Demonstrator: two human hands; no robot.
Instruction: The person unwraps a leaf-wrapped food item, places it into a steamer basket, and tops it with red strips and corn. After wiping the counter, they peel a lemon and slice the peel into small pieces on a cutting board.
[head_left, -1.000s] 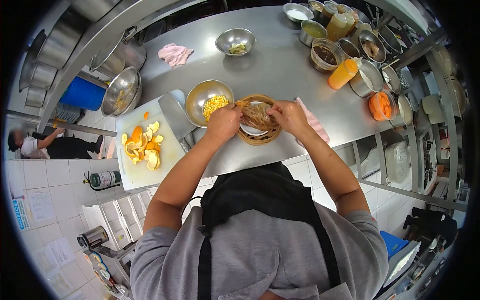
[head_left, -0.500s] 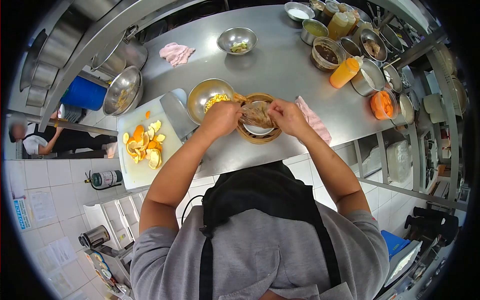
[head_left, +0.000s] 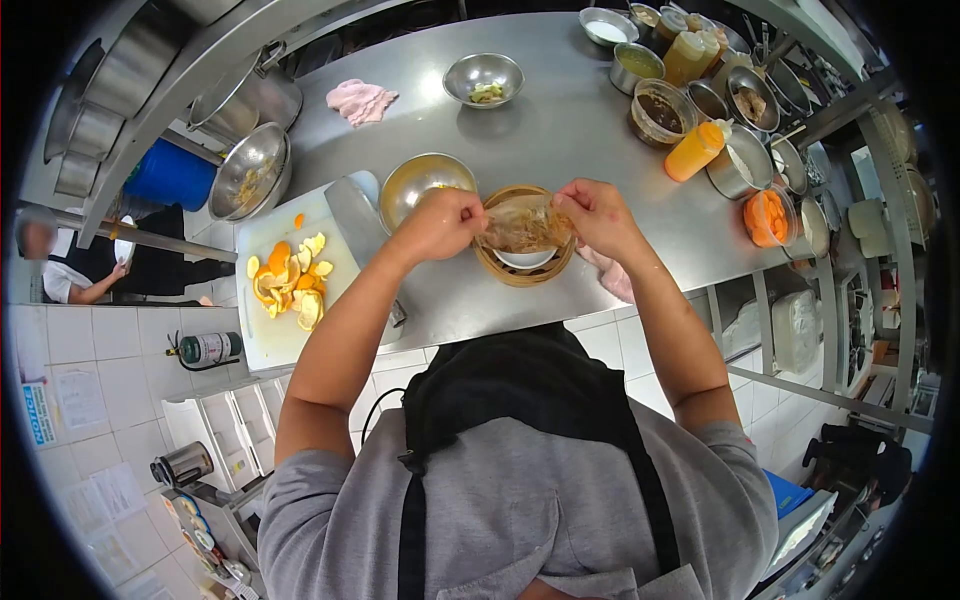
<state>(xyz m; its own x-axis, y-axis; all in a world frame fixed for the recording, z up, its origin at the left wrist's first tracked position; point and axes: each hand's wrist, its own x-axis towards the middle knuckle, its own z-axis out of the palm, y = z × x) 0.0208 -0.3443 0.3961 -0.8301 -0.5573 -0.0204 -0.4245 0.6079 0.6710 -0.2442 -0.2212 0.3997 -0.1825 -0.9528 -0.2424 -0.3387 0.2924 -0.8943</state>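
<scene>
Between my two hands a clear plastic bag [head_left: 524, 232] with brown food in it is stretched out. My left hand [head_left: 447, 222] pinches its left end, and my right hand [head_left: 598, 213] pinches the right end. Right below lies a round bamboo steamer [head_left: 524, 279] with a white dish [head_left: 525, 259] inside, partly hidden by the bag. Close behind my left hand stands a metal bowl [head_left: 412, 178]; its yellow contents are mostly covered by that hand. Partly behind my right wrist is a pink cloth [head_left: 612, 276].
On the left, a white cutting board [head_left: 262, 345] carries orange peels [head_left: 287, 283] and a cleaver [head_left: 357, 225]. A small metal bowl [head_left: 483, 65] and another pink cloth [head_left: 361, 102] lie farther back. Sauce containers and an orange squeeze bottle [head_left: 694, 151] crowd the right. A person [head_left: 85, 270] stands at far left.
My hands have moved apart, my right one to the right and up, and the bag is now spread wider between them. The person at left now shows a white plate.
</scene>
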